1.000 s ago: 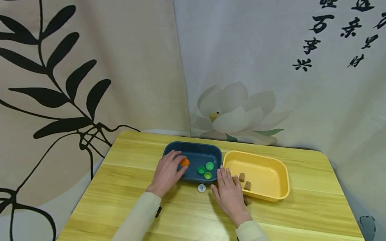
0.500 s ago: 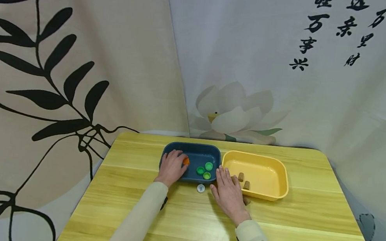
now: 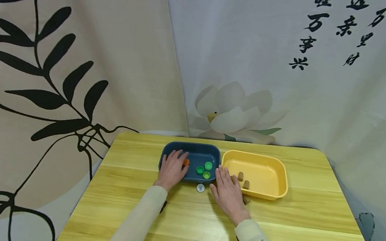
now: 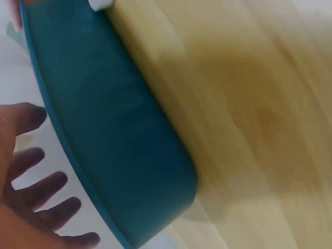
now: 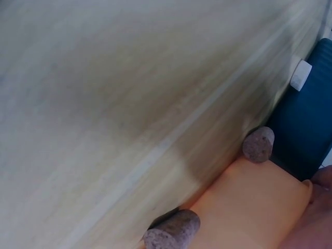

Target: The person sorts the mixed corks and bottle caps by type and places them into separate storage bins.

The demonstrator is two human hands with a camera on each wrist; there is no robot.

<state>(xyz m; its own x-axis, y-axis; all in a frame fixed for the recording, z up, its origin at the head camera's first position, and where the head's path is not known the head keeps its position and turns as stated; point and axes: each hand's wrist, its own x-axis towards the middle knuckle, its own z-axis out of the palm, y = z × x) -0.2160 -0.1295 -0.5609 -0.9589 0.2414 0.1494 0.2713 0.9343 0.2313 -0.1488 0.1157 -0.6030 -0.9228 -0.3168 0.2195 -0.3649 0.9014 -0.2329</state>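
Note:
My left hand (image 3: 172,168) hangs over the left part of a dark blue tray (image 3: 200,147). In the left wrist view its fingers (image 4: 49,187) are spread, with nothing visible between them. Beside that hand, an orange bottle cap (image 3: 186,162) is partly covered by it. Several green caps, such as one green cap (image 3: 208,165), lie in the tray's right part. My right hand (image 3: 228,194) lies with straight fingers at the near corner where the blue tray meets a yellow tray (image 3: 286,177). Short corks, including one cork (image 3: 246,184), lie in the yellow tray.
In front of the blue tray is a white cap (image 3: 200,188). Outside the yellow tray's near wall are two corks, a nearer cork (image 5: 174,230) and a farther cork (image 5: 258,144). Everything stands on a wooden table (image 3: 188,230) with printed curtains behind.
My left hand has shifted slightly right and now covers more of the orange cap. The right hand stays where it was. The head view has moved a little.

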